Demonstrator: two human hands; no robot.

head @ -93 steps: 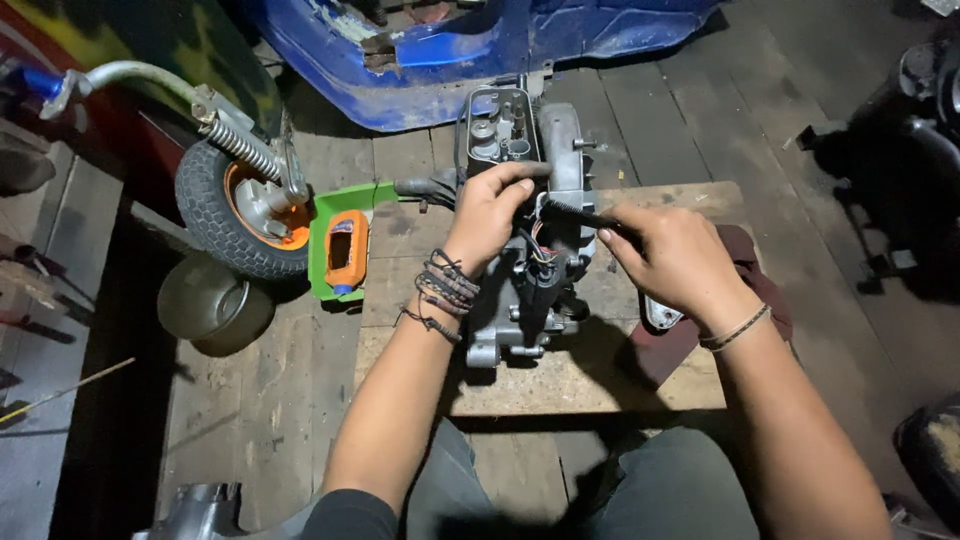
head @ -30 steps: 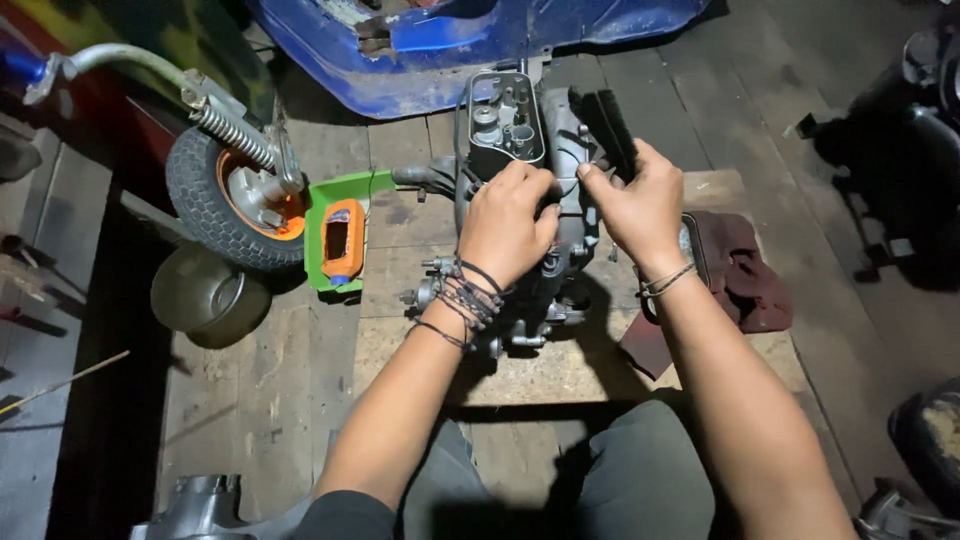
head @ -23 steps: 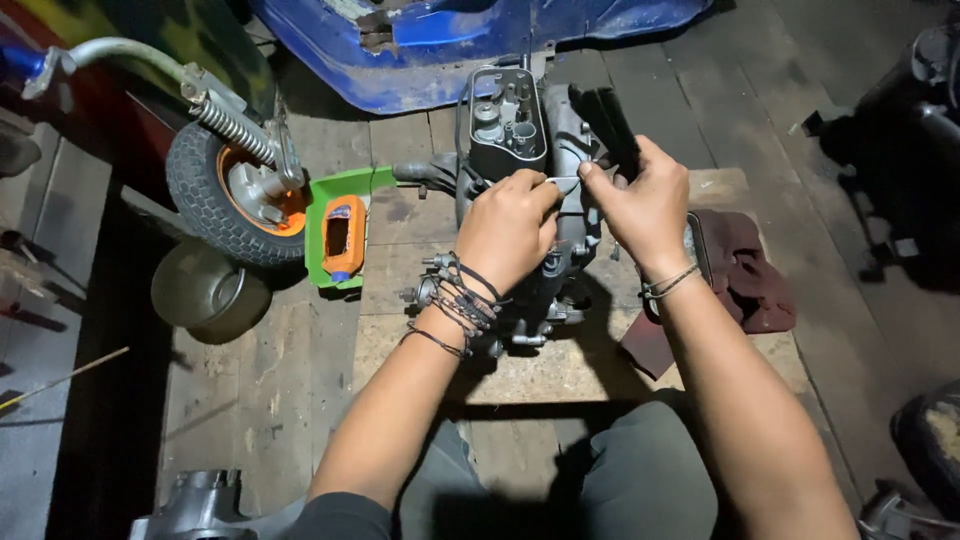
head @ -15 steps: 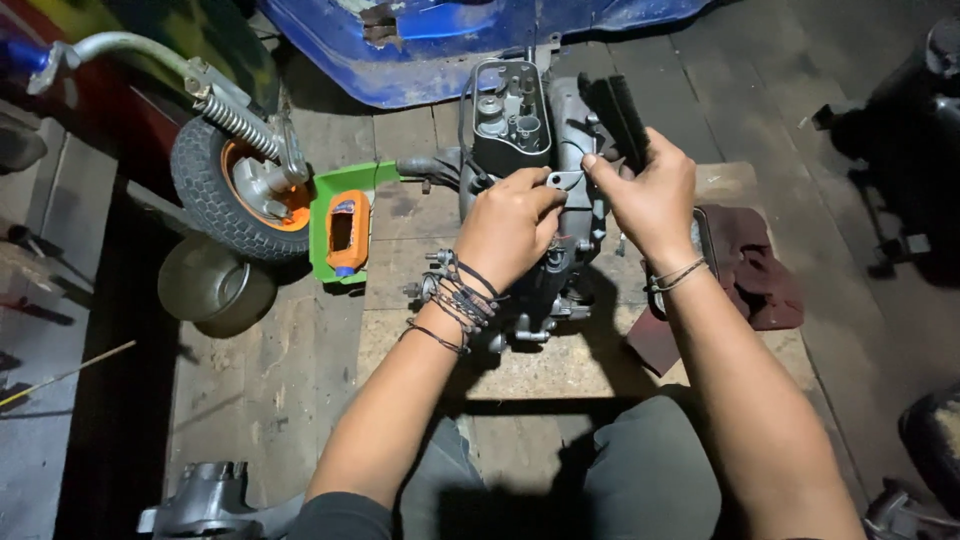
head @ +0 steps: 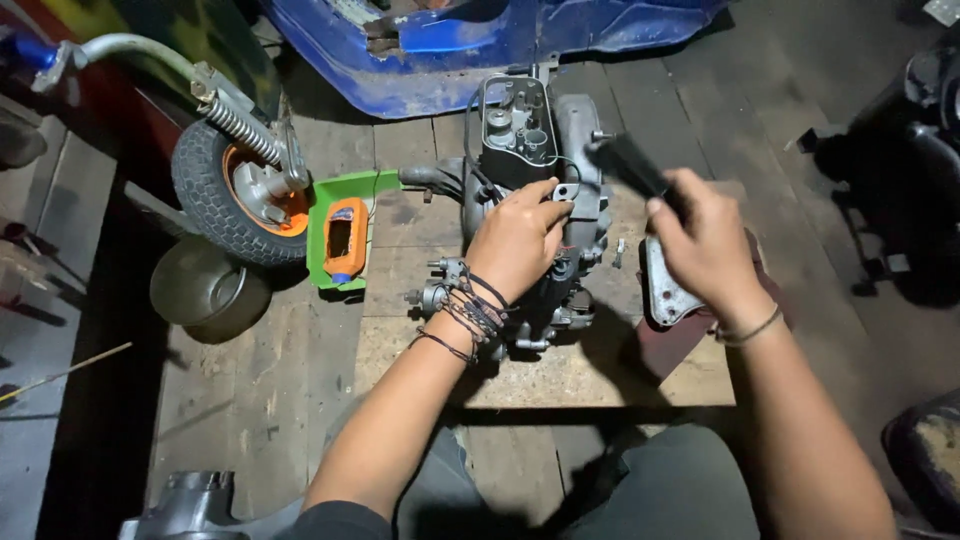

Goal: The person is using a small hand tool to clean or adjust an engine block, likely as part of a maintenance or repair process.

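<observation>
- Resting on the engine [head: 530,215] on the wooden board [head: 600,375], the left hand [head: 515,240] pinches a small fitting; it could slip loose.
- The right hand [head: 705,250], clenched around a dark tool handle [head: 630,165], could strike the left fingers.

— What does the floor look like from where you stand?

— Worn wooden planks [head: 250,390], scuffed and stained, lit brightly at the centre and falling into shadow at the edges. A pale board [head: 590,375] lies flat on them.

— And around that?

— A blue body panel [head: 480,50] along the top. A small wheel [head: 235,195] with an orange hub on the left, just beside a green tray [head: 325,195]; a round metal bowl [head: 205,290] near them. Dark machinery [head: 915,170] on the right.
</observation>
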